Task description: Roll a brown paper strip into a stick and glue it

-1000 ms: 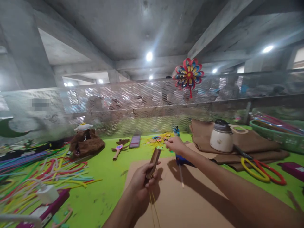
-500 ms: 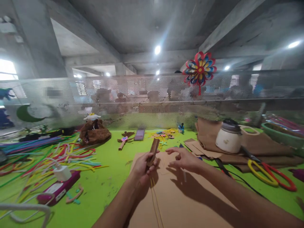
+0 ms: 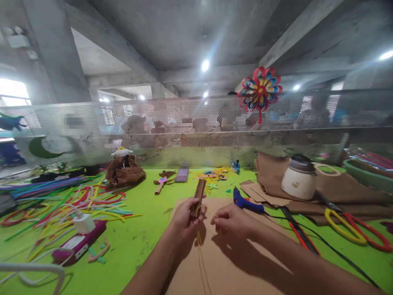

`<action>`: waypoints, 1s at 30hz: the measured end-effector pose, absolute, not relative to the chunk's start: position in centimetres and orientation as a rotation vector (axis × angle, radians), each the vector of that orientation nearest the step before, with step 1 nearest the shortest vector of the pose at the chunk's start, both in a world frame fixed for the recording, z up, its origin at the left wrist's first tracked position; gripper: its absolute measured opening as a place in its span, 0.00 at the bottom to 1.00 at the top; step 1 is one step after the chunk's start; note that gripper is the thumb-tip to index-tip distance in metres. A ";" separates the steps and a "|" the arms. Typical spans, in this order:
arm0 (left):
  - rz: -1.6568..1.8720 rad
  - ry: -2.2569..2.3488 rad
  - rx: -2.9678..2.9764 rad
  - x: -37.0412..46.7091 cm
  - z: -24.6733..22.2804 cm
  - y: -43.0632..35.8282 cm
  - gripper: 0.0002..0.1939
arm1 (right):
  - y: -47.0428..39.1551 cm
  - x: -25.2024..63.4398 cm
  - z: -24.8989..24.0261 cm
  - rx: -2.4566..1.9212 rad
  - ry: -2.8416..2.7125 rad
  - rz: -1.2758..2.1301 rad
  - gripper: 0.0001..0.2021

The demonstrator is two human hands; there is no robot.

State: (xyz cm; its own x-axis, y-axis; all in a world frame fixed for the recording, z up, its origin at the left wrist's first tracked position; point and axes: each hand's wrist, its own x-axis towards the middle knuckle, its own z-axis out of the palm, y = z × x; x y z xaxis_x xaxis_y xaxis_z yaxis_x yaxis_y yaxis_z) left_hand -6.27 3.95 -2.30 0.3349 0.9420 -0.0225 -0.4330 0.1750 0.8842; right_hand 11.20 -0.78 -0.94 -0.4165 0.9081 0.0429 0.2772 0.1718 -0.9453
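Note:
My left hand (image 3: 186, 217) is closed around a brown folded strip (image 3: 200, 191) that stands up at a tilt from the fingers. A thin yellow cord (image 3: 199, 250) makes a small loop at those fingers and hangs down over the brown sheet (image 3: 221, 270). Just to the right, my right hand (image 3: 230, 220) is closed with thumb and fingertips pinched, apart from the left hand. Whatever sits in that pinch is too small to make out. A blue glue gun (image 3: 245, 201) lies right behind my right hand.
At left are a purple power strip (image 3: 72, 246) and loose coloured pipe cleaners (image 3: 95, 200). A brown pouch (image 3: 125, 172) stands at the back. At right are a white jar (image 3: 297, 178), scissors (image 3: 346, 223), brown sheets (image 3: 334, 194) and a green basket (image 3: 368, 176).
My right hand has dropped and its spread fingers have closed into a pinch, uncovering the glue gun. The yellow cord now loops up at my left fingers. The left hand still holds the strip.

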 end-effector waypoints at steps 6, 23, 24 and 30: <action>1.012 0.735 0.975 -5.4 -2.6 3.2 0.13 | 1.0 12.5 4.7 -1.241 -2.353 0.562 0.14; 0.935 0.803 1.166 -5.0 -2.1 2.6 0.17 | 8.0 12.6 8.2 -1.304 -2.530 0.099 0.16; 0.925 0.791 1.185 -5.1 -2.2 2.7 0.18 | 8.4 12.9 8.0 -1.294 -2.517 0.136 0.16; 0.970 0.765 1.311 -4.9 -1.9 1.8 0.19 | 9.6 14.4 6.9 -1.220 -2.435 0.367 0.17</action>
State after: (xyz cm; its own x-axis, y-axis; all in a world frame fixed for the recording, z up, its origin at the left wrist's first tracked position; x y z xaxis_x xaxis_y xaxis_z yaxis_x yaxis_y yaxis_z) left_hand -4.91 1.81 -1.92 0.4225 0.9038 0.0681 -0.1445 -0.0070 0.9895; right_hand 14.39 9.58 6.88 -0.5447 0.8076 0.2260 0.7053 0.5869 -0.3976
